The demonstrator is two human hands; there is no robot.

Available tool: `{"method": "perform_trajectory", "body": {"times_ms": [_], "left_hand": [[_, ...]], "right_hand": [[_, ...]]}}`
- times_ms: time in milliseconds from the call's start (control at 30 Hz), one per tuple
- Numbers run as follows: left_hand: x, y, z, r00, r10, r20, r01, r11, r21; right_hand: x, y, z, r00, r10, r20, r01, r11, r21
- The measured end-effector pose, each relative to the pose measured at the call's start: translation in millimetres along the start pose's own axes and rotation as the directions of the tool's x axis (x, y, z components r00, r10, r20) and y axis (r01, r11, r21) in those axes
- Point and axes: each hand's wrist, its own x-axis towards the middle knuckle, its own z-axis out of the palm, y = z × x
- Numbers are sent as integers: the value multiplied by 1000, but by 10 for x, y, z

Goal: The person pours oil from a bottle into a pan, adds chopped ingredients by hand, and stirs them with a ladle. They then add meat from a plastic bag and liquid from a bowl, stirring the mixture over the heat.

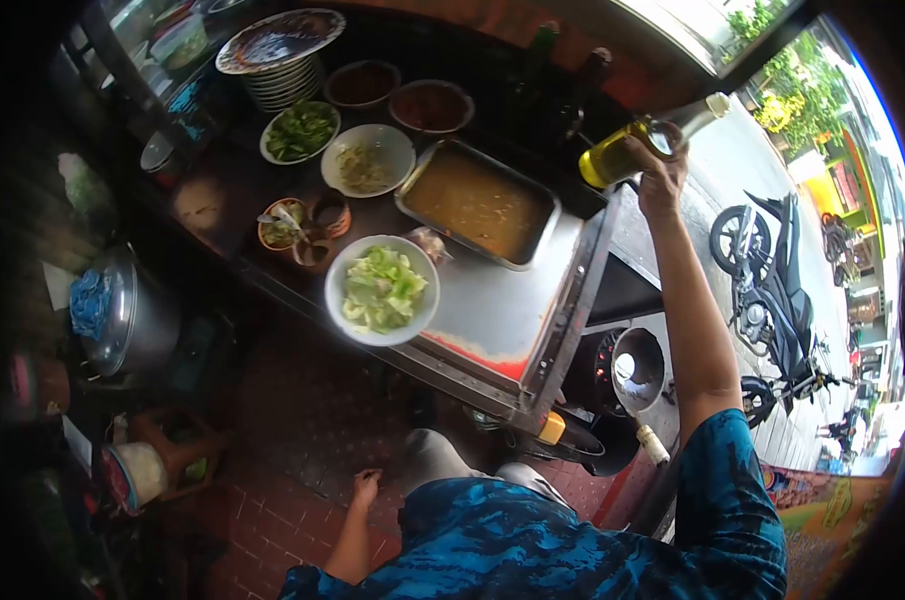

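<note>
Left hand [364,488] hangs low by the hip over the brick floor [282,505], fingers loosely curled, holding nothing, likely just out of the way. Bowl of chopped cabbage [382,290] sits at the near edge of the steel counter [502,310], within easy reach. Right hand [662,172] is raised, fingers wrapped tight round an oil bottle [637,145] above the counter's far right corner. Bottle lies near horizontal, long axis left-right, capped neck pointing right and slightly up, so nothing pours
</note>
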Motion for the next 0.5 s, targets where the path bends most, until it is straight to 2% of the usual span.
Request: {"method": "perform_trajectory", "body": {"times_ms": [67,167,333,367,400,467,500], "left_hand": [[-16,113,19,997,-64,36,69,989,-134],[84,114,19,994,-82,69,93,978,-188],[171,114,-29,982,-155,109,175,962,-209],[178,135,-42,979,-157,128,181,962,-204],[182,153,-54,979,-162,126,185,961,-206],[174,168,-73,976,-173,130,200,951,-236],[175,175,-73,975,-177,133,205,949,-238]], "right_hand": [[41,168,57,999,-44,-15,43,998,-45],[37,378,77,1000,-5,-25,3,996,-87],[-52,605,55,995,54,-79,-67,982,-176],[-92,632,80,998,50,-43,-53,994,-91],[-89,638,89,998,54,-39,-57,994,-91],[-61,617,59,996,74,-56,-88,940,-330],[-51,610,44,994,96,-60,-111,926,-360]]}}
